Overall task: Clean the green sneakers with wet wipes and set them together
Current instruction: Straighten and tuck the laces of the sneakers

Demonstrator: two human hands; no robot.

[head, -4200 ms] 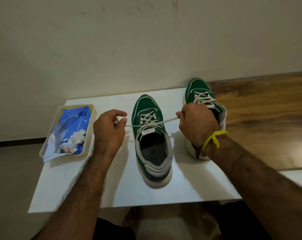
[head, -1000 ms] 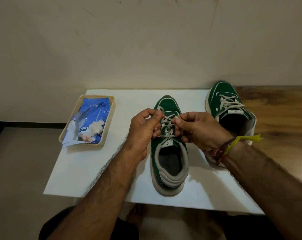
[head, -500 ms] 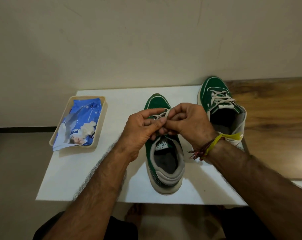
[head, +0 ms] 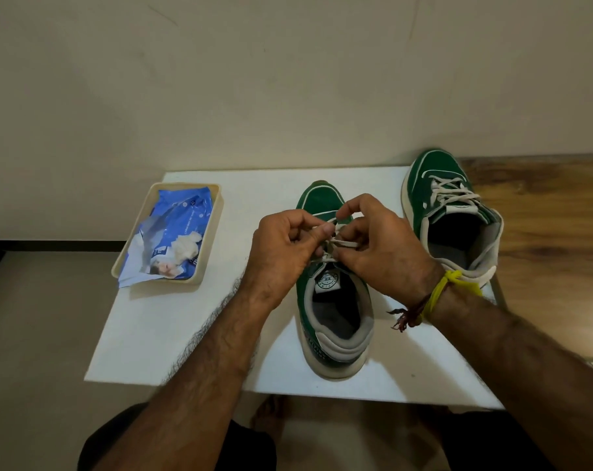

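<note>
White surface (head: 186, 334) against beige wall. Centre frame: green sneaker (head: 336, 321), toe away; left hand (head: 285, 248) and right hand (head: 378, 244) each pinch its white laces (head: 332, 244) closed. Upper right: second sneaker (head: 448, 212). Left: tray (head: 211, 232) holding blue wipes pack (head: 173, 239).

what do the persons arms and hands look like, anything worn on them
Both forearms are bare and hairy, with no sleeves or gloves. The left hand and wrist carry nothing. The right hand has a yellow thread band tied at the wrist, beside a thinner dark red thread with frayed ends.
</note>
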